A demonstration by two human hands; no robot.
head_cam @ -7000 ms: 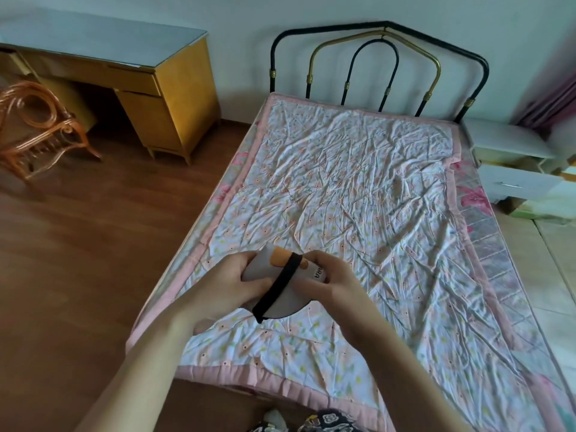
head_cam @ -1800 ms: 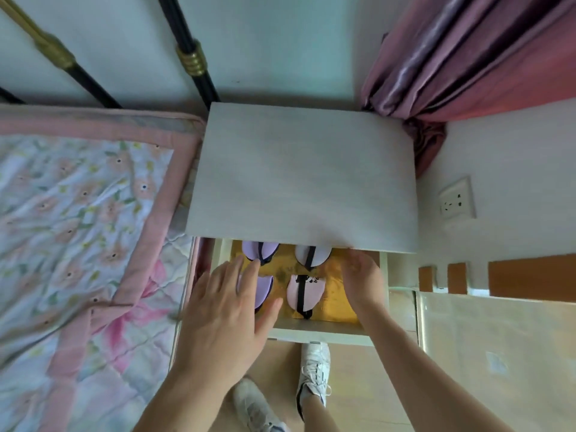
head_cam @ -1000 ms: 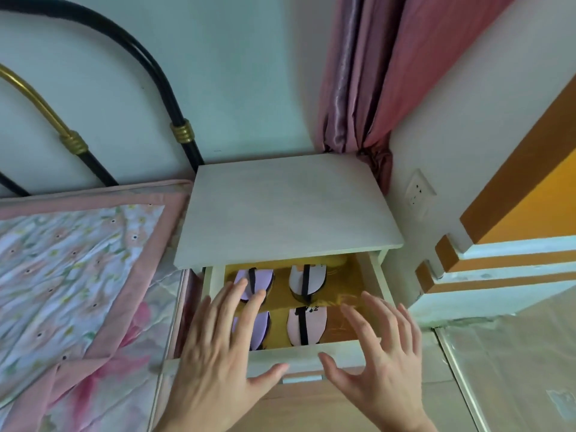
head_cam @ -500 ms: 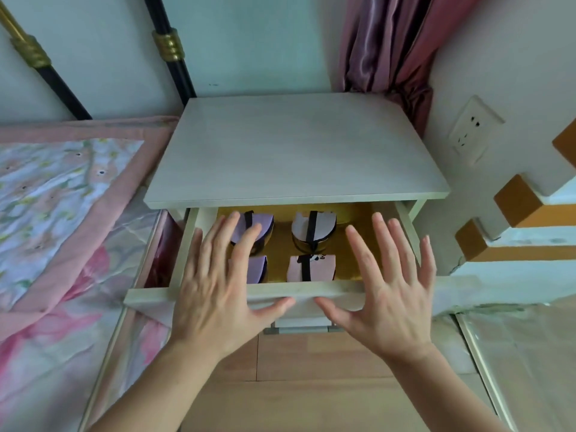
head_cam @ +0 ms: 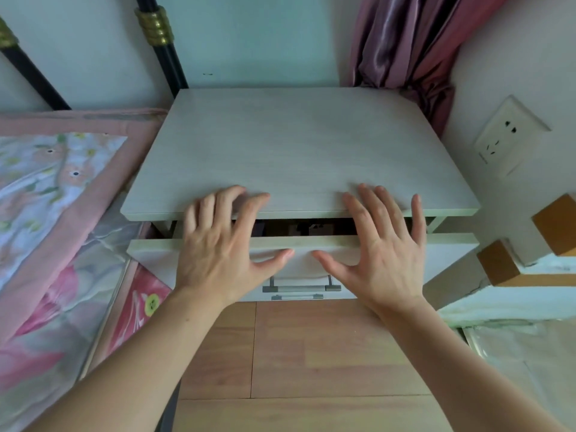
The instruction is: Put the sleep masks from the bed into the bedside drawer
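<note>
No readable text, labels, brands or numbers anywhere in view.

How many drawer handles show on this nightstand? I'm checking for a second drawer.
2. One metal bar handle is on the nearly shut drawer front, between the hands; a second handle peeks out just beneath it. Others may be hidden below.

Bed frame post (head_cam: 170,60), black with a brass collar (head_cam: 155,26), runs down the upper left against the pale wall (head_cam: 255,35). Second black bar (head_cam: 29,76) at far left edge. Pink-bordered floral quilt (head_cam: 46,188) fills the left side, over a pink flowered mattress side (head_cam: 137,300) at lower left. Mauve satin curtain (head_cam: 405,45) bunched in the upper right corner. White wall socket (head_cam: 506,135) at right, set at a slant. Below it, brown and white stepped trim (head_cam: 498,263). Wood plank floor (head_cam: 311,363) at bottom centre; glossy pale tile (head_cam: 530,363) at lower right.
</note>
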